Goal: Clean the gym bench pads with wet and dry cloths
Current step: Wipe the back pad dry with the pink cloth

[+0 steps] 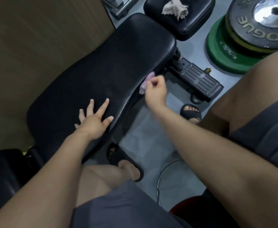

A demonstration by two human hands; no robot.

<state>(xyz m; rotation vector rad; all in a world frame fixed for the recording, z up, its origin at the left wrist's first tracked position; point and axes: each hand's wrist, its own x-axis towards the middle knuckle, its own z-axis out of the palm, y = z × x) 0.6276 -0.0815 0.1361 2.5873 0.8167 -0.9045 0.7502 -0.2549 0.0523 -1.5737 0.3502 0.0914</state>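
A long black bench pad (pixel 102 74) runs from lower left to upper middle. My left hand (pixel 94 119) lies flat on its near part, fingers spread. My right hand (pixel 155 91) grips a small pink cloth (pixel 145 82) and holds it against the pad's right side edge. A smaller black seat pad (pixel 192 25) stands beyond, with a crumpled whitish cloth (pixel 174 8) lying on top of it.
Stacked weight plates (pixel 243 40), black over green, lie on the grey floor at the upper right. The bench's black foot plate and wheel (pixel 200 81) sit right of the pad. My feet in black slides (pixel 125 162) are under and beside the bench. A brown wall (pixel 36 38) is at the left.
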